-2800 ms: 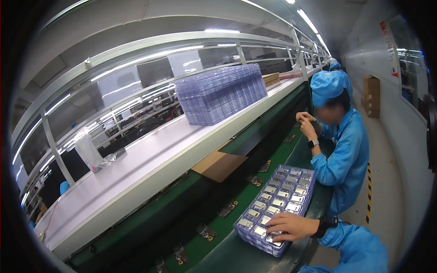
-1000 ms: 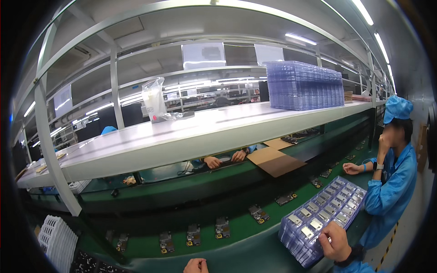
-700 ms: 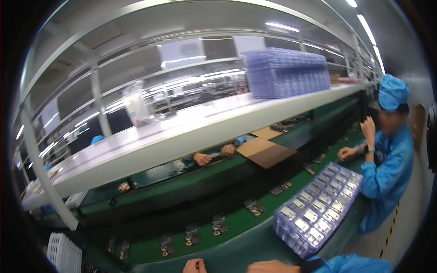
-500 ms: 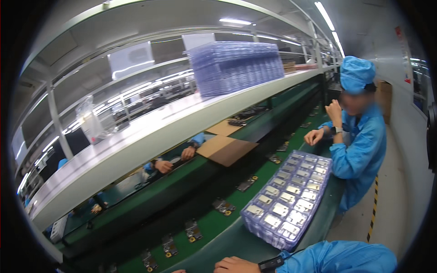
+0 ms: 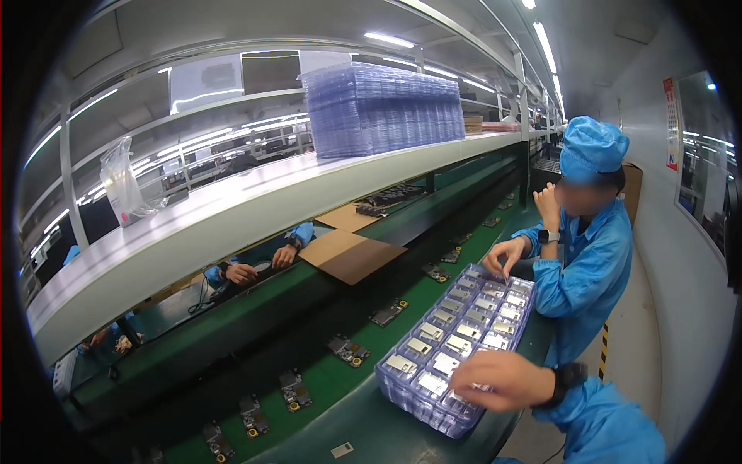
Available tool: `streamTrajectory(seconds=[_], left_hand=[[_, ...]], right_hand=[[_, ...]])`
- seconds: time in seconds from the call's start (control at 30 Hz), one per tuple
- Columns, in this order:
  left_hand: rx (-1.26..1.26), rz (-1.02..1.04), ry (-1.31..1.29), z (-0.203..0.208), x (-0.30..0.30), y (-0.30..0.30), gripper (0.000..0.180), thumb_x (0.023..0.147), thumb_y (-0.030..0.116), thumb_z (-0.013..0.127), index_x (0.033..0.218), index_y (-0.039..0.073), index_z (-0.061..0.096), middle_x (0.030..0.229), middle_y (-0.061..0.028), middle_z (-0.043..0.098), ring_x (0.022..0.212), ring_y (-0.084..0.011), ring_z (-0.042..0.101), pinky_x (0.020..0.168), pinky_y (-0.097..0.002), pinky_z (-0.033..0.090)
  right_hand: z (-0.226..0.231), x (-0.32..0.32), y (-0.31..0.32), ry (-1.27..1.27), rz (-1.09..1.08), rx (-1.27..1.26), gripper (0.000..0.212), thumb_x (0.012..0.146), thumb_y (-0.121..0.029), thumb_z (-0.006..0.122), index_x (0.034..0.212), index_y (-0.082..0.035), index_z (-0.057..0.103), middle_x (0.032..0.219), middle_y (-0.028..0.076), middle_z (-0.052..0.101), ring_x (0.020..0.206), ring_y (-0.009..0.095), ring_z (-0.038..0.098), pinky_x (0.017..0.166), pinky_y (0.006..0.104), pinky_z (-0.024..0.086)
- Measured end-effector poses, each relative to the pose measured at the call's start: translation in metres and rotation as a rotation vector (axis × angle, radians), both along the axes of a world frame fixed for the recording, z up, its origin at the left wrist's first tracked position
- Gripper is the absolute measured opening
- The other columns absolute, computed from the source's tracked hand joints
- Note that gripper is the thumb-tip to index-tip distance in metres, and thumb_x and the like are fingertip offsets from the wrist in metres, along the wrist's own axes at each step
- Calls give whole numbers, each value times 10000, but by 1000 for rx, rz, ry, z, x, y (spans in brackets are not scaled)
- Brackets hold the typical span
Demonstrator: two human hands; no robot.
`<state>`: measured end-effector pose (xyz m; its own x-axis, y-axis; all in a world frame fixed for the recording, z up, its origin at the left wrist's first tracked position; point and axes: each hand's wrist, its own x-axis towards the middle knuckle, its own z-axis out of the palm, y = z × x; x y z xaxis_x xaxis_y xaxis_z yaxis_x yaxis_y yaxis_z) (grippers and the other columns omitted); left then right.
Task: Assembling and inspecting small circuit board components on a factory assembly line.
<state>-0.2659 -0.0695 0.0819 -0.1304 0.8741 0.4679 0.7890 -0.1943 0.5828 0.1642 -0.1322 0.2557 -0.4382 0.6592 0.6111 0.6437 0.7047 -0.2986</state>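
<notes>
My right hand [image 5: 504,380], with a dark band on its wrist, reaches over the near end of a stack of clear plastic trays [image 5: 421,410]. Its fingers are bent down and close together at the near right pockets; whatever they grip is hidden. Silver metal plates [image 5: 446,363] lie in the top tray's pockets, one to a pocket. A single small metal plate [image 5: 342,449] rests on the green bench edge, left of the stack. My left hand is out of view.
Several circuit boards [image 5: 294,390] line the green conveyor [image 5: 317,379]. A co-worker's hand [image 5: 506,256] reaches into the tray's far end. Another person's hands [image 5: 241,274] work across the line, beside cardboard [image 5: 352,255]. Overhead, a white shelf [image 5: 255,185] bears stacked plastic trays [image 5: 386,108].
My right hand has risen from the bench edge onto the tray's near end. The co-worker's lower hand now reaches into the far pockets. The view has shifted, and my left fingertip has left it.
</notes>
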Motion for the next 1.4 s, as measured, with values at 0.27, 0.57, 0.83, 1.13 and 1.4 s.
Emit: streamTrajectory(seconds=[0.27,0.57,0.83,1.13,1.4], left_hand=[[-78,-40,-38,0,-2,-1,186,947,188,588,1004,42,688,931,-171,673,830,-348,655,740,-408,517],[-59,-14,-47,-7,-5,5,177,949,192,575,1005,66,685,921,-143,664,822,-324,647,739,-396,509],[-54,-35,-72,-8,-12,3,169,941,189,577,1016,78,681,945,-126,670,838,-313,653,752,-395,512],[-36,-53,-39,-4,-12,-1,174,948,183,572,1019,68,682,952,-141,673,843,-336,653,752,-406,516],[-85,-68,-57,-8,-8,6,171,946,173,589,1021,50,682,926,-144,672,796,-297,660,732,-376,522]], right_hand=[[-18,7,36,-157,-173,-346,319,946,-244,635,1222,-83,629,1205,131,592,1005,317,640,832,377,545],[-1,0,53,-373,-153,-434,327,939,-291,638,1227,-141,614,1137,126,543,869,348,661,772,420,549],[23,13,83,-306,18,-742,203,966,-239,642,1033,-47,641,948,75,617,863,201,629,777,336,505],[-2,-76,9,-41,661,-640,159,976,-137,582,1097,-40,621,962,134,578,911,312,601,815,378,502],[-110,-117,42,-90,91,-559,235,955,-204,612,1129,-50,581,1051,156,560,882,360,625,767,421,536]])
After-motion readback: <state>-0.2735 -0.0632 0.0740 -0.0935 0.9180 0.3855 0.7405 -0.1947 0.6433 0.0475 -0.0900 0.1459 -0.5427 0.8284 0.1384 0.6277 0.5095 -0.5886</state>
